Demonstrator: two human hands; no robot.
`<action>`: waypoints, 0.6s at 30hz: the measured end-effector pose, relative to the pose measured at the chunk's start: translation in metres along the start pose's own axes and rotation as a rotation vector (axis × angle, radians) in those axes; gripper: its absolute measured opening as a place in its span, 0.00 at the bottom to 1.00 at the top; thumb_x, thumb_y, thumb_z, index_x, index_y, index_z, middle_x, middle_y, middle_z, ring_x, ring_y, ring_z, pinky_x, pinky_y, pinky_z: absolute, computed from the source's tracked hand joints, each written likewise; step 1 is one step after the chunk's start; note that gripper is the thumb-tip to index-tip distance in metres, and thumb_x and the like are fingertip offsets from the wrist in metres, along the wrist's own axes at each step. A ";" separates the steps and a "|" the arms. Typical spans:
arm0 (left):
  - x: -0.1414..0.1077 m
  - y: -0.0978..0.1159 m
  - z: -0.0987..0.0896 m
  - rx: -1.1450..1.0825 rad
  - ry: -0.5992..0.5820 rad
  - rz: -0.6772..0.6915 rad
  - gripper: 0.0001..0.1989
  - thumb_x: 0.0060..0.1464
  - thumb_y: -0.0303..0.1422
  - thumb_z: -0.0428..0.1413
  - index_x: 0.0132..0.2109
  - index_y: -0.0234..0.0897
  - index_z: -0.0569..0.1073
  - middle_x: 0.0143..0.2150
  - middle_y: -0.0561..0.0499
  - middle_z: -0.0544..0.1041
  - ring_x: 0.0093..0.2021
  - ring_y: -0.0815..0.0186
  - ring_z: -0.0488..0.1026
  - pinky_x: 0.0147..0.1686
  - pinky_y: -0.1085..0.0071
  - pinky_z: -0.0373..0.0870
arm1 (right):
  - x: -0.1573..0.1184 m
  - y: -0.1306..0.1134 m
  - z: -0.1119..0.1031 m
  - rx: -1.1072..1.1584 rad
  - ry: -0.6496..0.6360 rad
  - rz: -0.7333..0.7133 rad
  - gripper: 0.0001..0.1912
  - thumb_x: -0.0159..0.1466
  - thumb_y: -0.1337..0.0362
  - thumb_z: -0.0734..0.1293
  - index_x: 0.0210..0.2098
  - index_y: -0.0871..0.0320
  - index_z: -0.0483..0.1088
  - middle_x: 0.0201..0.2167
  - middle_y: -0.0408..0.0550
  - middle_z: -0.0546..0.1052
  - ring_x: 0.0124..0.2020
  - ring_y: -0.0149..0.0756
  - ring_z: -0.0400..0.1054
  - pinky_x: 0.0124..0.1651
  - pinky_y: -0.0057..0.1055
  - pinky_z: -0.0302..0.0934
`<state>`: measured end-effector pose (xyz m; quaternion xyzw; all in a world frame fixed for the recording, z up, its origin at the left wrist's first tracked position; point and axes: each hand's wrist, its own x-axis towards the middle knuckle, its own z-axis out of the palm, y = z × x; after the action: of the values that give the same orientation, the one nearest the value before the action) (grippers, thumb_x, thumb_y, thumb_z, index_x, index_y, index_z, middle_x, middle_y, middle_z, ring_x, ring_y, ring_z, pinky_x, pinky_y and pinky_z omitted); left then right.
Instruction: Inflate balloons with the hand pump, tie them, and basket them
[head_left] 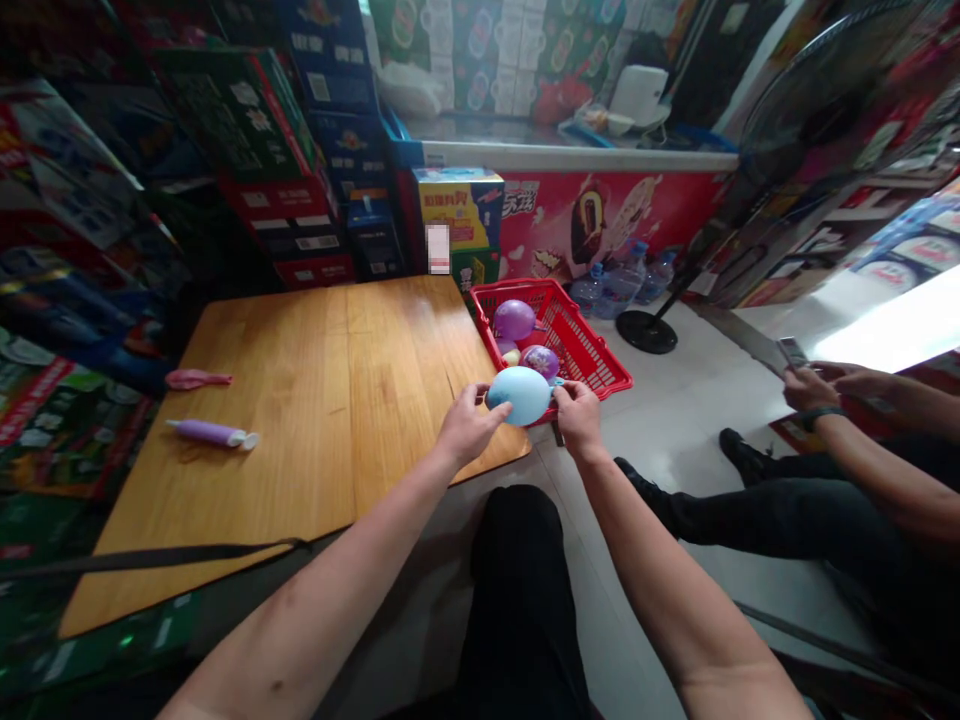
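Note:
A small inflated light-blue balloon (519, 396) is held between my two hands, over the near right corner of the wooden table. My left hand (472, 428) grips its rounded left side with thumb and fingers. At the other end my right hand (576, 412) pinches the balloon's neck. Just beyond stands a red plastic basket (592, 355) with several balloons in it, among them a purple balloon (514, 320) and a patterned purple balloon (540, 362). On the table's left lie a limp pink balloon (198, 380) and a purple hand pump (210, 433).
The wooden table (337, 370) reaches leftward from me. Behind it are stacked cartons (457, 205) and a chest freezer (570, 155). Water bottles (619, 285) and a standing fan's base (646, 332) are on the floor. At right, a seated person's hands (814, 385) hold a phone.

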<state>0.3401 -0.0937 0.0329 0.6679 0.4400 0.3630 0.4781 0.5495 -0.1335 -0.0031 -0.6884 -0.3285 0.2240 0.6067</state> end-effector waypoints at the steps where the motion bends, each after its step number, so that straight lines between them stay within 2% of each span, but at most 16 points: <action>1: 0.011 0.001 0.011 0.069 -0.008 0.031 0.23 0.52 0.42 0.64 0.52 0.35 0.72 0.53 0.38 0.76 0.54 0.51 0.73 0.53 0.56 0.69 | 0.014 0.006 -0.006 -0.002 0.043 0.013 0.12 0.57 0.58 0.68 0.36 0.60 0.73 0.30 0.47 0.77 0.29 0.34 0.72 0.33 0.30 0.68; 3: 0.030 0.003 0.030 0.171 -0.030 0.079 0.24 0.52 0.41 0.63 0.53 0.34 0.73 0.54 0.37 0.75 0.57 0.50 0.71 0.56 0.55 0.67 | 0.037 0.015 -0.016 0.002 0.104 0.054 0.12 0.56 0.59 0.68 0.35 0.60 0.72 0.29 0.46 0.77 0.28 0.35 0.72 0.30 0.30 0.68; 7: 0.063 0.001 0.059 0.223 -0.090 0.125 0.27 0.51 0.39 0.64 0.55 0.31 0.73 0.55 0.36 0.75 0.58 0.50 0.71 0.59 0.56 0.64 | 0.068 0.030 -0.027 0.006 0.122 0.125 0.10 0.55 0.61 0.67 0.35 0.60 0.71 0.27 0.47 0.77 0.27 0.36 0.74 0.27 0.29 0.69; 11: 0.076 -0.007 0.067 0.177 -0.049 0.104 0.31 0.47 0.37 0.66 0.58 0.30 0.72 0.59 0.35 0.73 0.61 0.48 0.68 0.61 0.54 0.62 | 0.076 0.034 -0.032 -0.026 0.117 0.157 0.08 0.54 0.63 0.67 0.33 0.60 0.70 0.27 0.49 0.78 0.29 0.39 0.75 0.30 0.32 0.71; 14: 0.059 -0.011 0.055 0.114 -0.010 0.074 0.26 0.50 0.38 0.64 0.55 0.32 0.73 0.55 0.36 0.75 0.55 0.51 0.73 0.55 0.57 0.69 | 0.060 0.029 -0.034 -0.070 0.157 0.109 0.11 0.55 0.62 0.68 0.36 0.60 0.72 0.33 0.52 0.80 0.36 0.42 0.76 0.38 0.36 0.71; 17: 0.013 -0.017 0.031 0.074 0.013 0.054 0.18 0.58 0.39 0.58 0.53 0.35 0.74 0.47 0.41 0.79 0.42 0.59 0.78 0.42 0.64 0.74 | 0.018 0.018 -0.032 -0.119 0.155 0.029 0.13 0.56 0.59 0.68 0.37 0.60 0.75 0.36 0.53 0.81 0.39 0.44 0.74 0.45 0.37 0.68; 18: -0.008 -0.021 0.021 0.052 0.013 0.053 0.17 0.59 0.40 0.57 0.51 0.36 0.75 0.44 0.43 0.80 0.39 0.61 0.78 0.40 0.65 0.75 | -0.003 0.014 -0.031 -0.164 0.093 -0.024 0.13 0.59 0.57 0.67 0.38 0.59 0.75 0.35 0.53 0.81 0.38 0.44 0.74 0.45 0.37 0.67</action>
<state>0.3516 -0.1044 0.0065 0.6890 0.4345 0.3682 0.4482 0.5718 -0.1573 -0.0121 -0.7414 -0.3255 0.1568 0.5655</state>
